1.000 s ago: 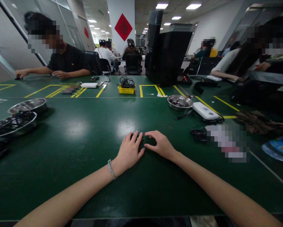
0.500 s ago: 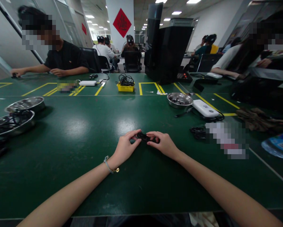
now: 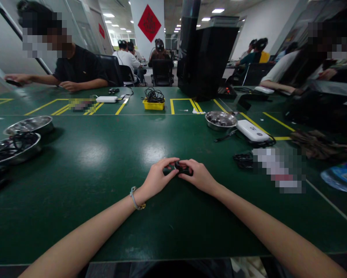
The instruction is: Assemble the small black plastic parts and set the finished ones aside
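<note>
Nearer than the yellow box and slightly right, the right hand holds 1 small, part-hidden black object; the left hand pinches narrowly at its left end. Likely light, stiff, perhaps slippery; best held by opposite ends.

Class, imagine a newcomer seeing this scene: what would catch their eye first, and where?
Probably the bare left hand and right hand, close together at a small black object near the middle of the green table. Next, perhaps, the red diamond-shaped sign on the pillar at top centre, then the yellow tray of black cable towards the far side.
</note>
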The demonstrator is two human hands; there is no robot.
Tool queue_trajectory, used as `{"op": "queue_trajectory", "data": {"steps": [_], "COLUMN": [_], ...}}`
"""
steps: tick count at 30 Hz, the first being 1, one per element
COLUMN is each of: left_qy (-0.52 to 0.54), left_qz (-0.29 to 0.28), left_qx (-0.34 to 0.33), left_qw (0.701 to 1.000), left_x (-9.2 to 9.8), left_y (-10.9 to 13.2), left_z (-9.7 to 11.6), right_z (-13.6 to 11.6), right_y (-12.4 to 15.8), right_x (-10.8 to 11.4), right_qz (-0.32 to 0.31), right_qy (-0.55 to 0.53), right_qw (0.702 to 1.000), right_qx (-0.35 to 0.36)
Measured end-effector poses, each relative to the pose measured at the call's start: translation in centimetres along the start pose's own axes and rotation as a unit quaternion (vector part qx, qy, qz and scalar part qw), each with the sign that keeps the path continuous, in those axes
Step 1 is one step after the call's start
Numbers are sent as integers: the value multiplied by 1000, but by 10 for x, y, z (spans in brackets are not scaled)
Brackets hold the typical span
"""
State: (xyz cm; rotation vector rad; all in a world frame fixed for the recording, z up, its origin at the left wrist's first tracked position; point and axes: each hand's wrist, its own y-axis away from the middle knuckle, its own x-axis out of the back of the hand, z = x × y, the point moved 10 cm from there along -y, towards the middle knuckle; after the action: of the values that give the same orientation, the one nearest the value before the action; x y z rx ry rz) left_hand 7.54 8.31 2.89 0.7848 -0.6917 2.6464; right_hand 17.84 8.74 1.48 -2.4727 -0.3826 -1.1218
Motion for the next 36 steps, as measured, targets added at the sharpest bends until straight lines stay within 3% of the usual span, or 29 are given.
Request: {"op": "queue_trajectory", "data": {"steps": [9,14,17,20,23,28,32,36], "left_qy": [42,67,47,0,-42,-103,-121,-123], "left_qz": [24,-12,-28,-27,-21,-36,-54,-62], "left_qx": [27,37,47,57,55,19,-12,-22], "left_qw": [998,997,997,998,997,994,991,990], "left_x": [15,13,8,6,6,2,-4,-6], "left_y": [4,7,8,8,7,5,6,6], "left_z": [-5,0,-2,-9,-15,-15,-9,-6], "right_z": [12,19,17,27,36,31,8,-11], "right_y": [0,-3,-3,5,14,11,3,-1], "right_x": [14,21,19,21,26,23,23,22], "right_qz": [-21,-11,-65,-133,-156,-134,-54,10], "right_qy": [49,97,156,206,207,93,-8,-17], "right_qw": [999,995,985,962,954,982,999,998], "right_qx": [1,-27,-45,-116,-150,-97,-7,56]}}
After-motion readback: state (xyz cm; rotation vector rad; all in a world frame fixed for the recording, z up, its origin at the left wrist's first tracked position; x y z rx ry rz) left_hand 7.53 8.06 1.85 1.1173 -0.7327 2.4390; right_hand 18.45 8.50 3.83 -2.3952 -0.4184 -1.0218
